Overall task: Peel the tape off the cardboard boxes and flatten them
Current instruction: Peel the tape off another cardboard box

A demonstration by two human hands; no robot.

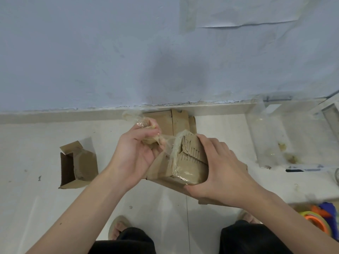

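The person's left hand (135, 149) is pinching a wad of peeled tape (149, 138) while the right hand (218, 169) is clamping the cardboard box (185, 162) above the floor (36, 143); pulling low along the seam should be limiting tearing.

no text or label can be read.

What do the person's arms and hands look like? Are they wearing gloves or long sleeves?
No gloves and no long sleeves. The left hand and right hand are both bare, and both forearms are bare as far as the picture shows. No rings, watch or bracelets show. The left forearm has a small dark dot. Lower down, the person wears dark trousers and sandals.
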